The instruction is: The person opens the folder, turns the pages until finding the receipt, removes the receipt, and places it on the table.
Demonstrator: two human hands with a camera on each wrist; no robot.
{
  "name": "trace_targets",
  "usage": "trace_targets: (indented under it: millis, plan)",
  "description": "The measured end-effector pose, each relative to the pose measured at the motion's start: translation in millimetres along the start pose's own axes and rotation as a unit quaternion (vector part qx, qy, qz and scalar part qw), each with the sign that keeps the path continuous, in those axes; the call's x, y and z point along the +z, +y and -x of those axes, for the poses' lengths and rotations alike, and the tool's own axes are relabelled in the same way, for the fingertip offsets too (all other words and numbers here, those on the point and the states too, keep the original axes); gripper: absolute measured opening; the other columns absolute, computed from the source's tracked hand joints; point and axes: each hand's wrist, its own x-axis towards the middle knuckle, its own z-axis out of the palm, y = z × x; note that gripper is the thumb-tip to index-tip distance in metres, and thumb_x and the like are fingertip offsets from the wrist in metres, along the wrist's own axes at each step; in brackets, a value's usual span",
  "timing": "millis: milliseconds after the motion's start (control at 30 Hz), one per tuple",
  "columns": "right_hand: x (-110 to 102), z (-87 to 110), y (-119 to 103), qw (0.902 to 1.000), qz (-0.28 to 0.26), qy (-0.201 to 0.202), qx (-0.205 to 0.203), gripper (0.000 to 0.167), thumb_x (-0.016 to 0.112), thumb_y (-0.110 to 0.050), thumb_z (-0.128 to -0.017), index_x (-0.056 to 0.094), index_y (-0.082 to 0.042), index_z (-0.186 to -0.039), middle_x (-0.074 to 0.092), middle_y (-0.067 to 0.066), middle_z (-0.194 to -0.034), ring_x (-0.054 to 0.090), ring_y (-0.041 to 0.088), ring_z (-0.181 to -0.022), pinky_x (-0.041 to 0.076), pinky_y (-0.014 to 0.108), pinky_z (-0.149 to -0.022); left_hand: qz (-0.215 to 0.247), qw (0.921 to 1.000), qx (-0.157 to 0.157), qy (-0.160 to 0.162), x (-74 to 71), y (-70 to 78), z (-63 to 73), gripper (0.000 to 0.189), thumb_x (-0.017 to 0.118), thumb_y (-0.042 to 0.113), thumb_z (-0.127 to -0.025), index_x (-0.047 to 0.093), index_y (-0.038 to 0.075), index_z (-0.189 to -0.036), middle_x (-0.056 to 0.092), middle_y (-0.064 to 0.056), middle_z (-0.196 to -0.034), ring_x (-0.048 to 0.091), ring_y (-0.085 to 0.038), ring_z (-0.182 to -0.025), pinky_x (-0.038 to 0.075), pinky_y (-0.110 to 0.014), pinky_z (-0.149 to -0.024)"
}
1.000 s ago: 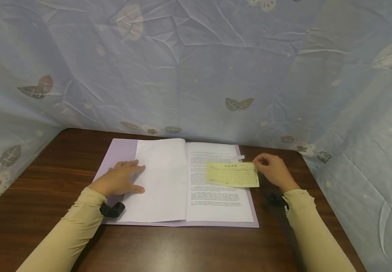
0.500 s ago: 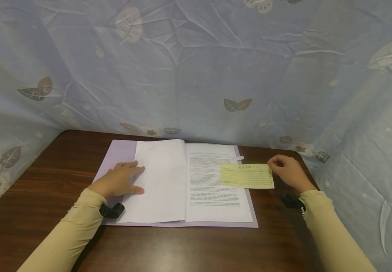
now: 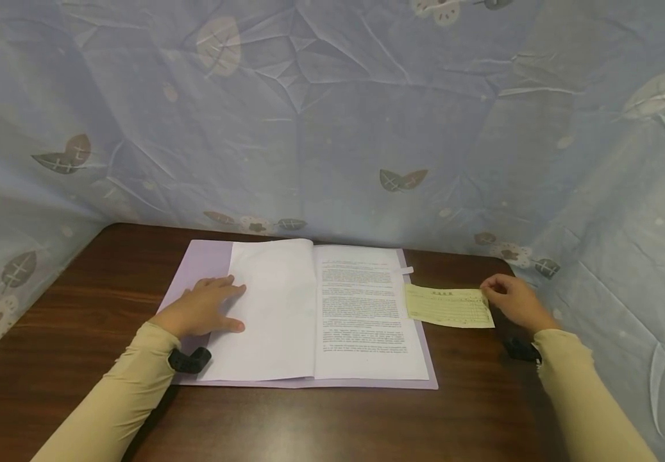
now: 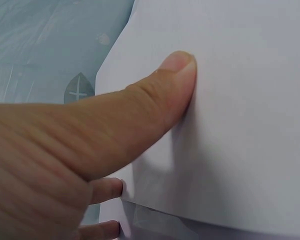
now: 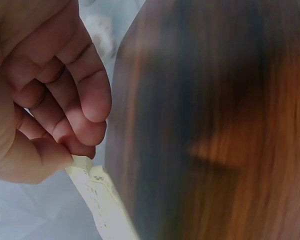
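My right hand pinches the upper right corner of a yellow printed slip between thumb and fingers. The slip's left end overlaps the right edge of an open lilac folder, the rest of it over the brown table. In the right wrist view the slip hangs from the thumb and a fingertip. My left hand rests spread over the folder's left side, on a blank white page. The left wrist view shows its thumb stretched across that page. A printed page lies on the right side.
A small white tab sticks out from the folder's right edge. The dark brown wooden table ends at a grey-blue curtain with leaf patterns, which hangs behind and at both sides. Each wrist wears a black device.
My right hand has moved to the right with the yellow slip, drawing it off most of the printed page. The left hand stays in place on the folder.
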Motion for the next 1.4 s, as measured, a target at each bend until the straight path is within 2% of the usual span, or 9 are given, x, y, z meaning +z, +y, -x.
trace_targets:
  millis: [267,600,767,1033,1400]
  plan:
    - [-7.3,5.9,15.8,0.9994,0.022,-0.006,0.027,0.028,0.056,-0.024,-0.108,0.068,0.000,-0.118,0.070,0.015,-0.104,0.065,0.021,-0.085,0.052,0.039,-0.071,-0.008,1.0000,0.000,0.002,1.3,-0.2,-0.8,0.092,0.079,0.059,-0.082,0.050,0.008,-0.153,0.033,-0.031,-0.161,0.026,-0.062,-0.144,0.021,-0.086,-0.103]
    - [-10.5,7.8,24.3,0.9981,0.053,0.013,0.029,0.025,0.059,-0.022,-0.107,0.070,0.000,-0.113,0.070,0.023,-0.109,0.064,0.034,-0.094,0.050,0.048,-0.076,-0.009,0.9999,0.003,0.004,2.5,-2.0,-0.9,0.093,0.078,0.060,-0.082,0.049,0.008,-0.153,0.033,-0.030,-0.161,0.026,-0.062,-0.144,0.021,-0.086,-0.103]
    - [-6.3,7.7,29.2,0.9971,0.062,0.030,0.032,0.023,0.061,-0.020,-0.105,0.071,0.000,-0.109,0.071,0.023,-0.107,0.064,0.035,-0.093,0.049,0.050,-0.077,-0.009,0.9999,0.002,0.003,4.0,-3.9,-1.5,0.094,0.078,0.061,-0.082,0.048,0.008,-0.154,0.032,-0.030,-0.162,0.025,-0.063,-0.144,0.020,-0.087,-0.103]
    - [-2.0,8.6,28.7,0.9960,0.061,0.003,0.065,0.030,0.057,-0.025,-0.107,0.069,0.001,-0.116,0.067,0.028,-0.117,0.064,0.042,-0.098,0.050,0.055,-0.078,-0.006,1.0000,0.003,0.000,4.1,-3.8,-1.5,0.093,0.077,0.061,-0.083,0.048,0.008,-0.154,0.031,-0.030,-0.162,0.024,-0.063,-0.144,0.019,-0.086,-0.104]
    - [1.1,3.0,32.7,0.9962,0.048,-0.001,0.073,0.030,0.057,-0.023,-0.105,0.068,0.002,-0.118,0.066,0.029,-0.117,0.064,0.041,-0.098,0.050,0.053,-0.078,-0.005,1.0000,0.003,-0.002,2.8,-3.0,-1.1,0.093,0.077,0.061,-0.084,0.047,0.008,-0.155,0.031,-0.030,-0.162,0.024,-0.063,-0.145,0.019,-0.086,-0.104]
